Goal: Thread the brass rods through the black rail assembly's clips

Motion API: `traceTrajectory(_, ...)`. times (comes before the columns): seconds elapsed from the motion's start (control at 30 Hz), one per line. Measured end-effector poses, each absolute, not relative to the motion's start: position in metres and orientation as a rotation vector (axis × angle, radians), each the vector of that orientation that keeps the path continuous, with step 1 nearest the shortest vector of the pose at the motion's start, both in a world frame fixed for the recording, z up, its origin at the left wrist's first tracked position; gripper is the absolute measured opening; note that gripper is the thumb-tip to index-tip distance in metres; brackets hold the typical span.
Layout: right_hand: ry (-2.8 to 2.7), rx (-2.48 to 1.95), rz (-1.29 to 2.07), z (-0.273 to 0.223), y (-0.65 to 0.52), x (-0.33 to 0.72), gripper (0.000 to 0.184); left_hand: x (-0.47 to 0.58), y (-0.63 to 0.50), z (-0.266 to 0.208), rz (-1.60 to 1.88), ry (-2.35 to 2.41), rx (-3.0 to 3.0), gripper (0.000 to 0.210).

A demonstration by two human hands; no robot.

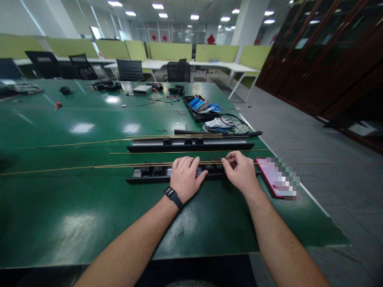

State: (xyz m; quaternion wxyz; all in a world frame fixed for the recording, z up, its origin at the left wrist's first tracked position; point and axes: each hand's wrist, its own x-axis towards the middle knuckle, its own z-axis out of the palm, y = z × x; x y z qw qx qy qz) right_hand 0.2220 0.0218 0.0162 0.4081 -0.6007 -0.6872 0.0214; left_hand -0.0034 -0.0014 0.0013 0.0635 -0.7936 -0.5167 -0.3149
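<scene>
A long black channel-shaped rail [149,180] with several black blocks in it lies crosswise in front of me. Thin brass-coloured rods [119,166] run along its top and stick out well past both ends. My left hand [184,177] lies palm down over the middle of the rail, fingers stretched forward and thumb apart. To its right, my right hand [240,169] pinches at a thin rod between thumb and fingers, above the rail's right part. The fingers partly hide the grip. A dark watch [171,194] sits on my left wrist.
A second black rail [191,148] with rods on top lies beyond, and a single rod [143,153] between. Right of my hand is a red-edged flat object [266,177], partly blurred. A black tray [194,113] and gloves [220,123] stand farther back, near the table's right edge.
</scene>
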Motion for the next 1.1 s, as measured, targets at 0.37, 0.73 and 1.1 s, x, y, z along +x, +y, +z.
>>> traceTrajectory(0.37, -1.767, -1.486, 0.072, 0.0142, 0.0218, 0.2202, 0.012, -0.0023, -0.0020, 0.0030, -0.953, -1.561, -2.396, 0.044)
traceTrajectory(0.73, -1.716, -1.542, 0.073, 0.0152, 0.0227, 0.2245, 0.011, -0.0032, -0.0014, 0.0017, -0.932, -1.553, -2.396, 0.045)
traceTrajectory(1.1, -1.743, -1.492, 0.064, 0.0150, 0.0219, 0.2215, 0.017, -0.0028, -0.0019, 0.0026, -0.931, -1.565, -2.390, 0.045)
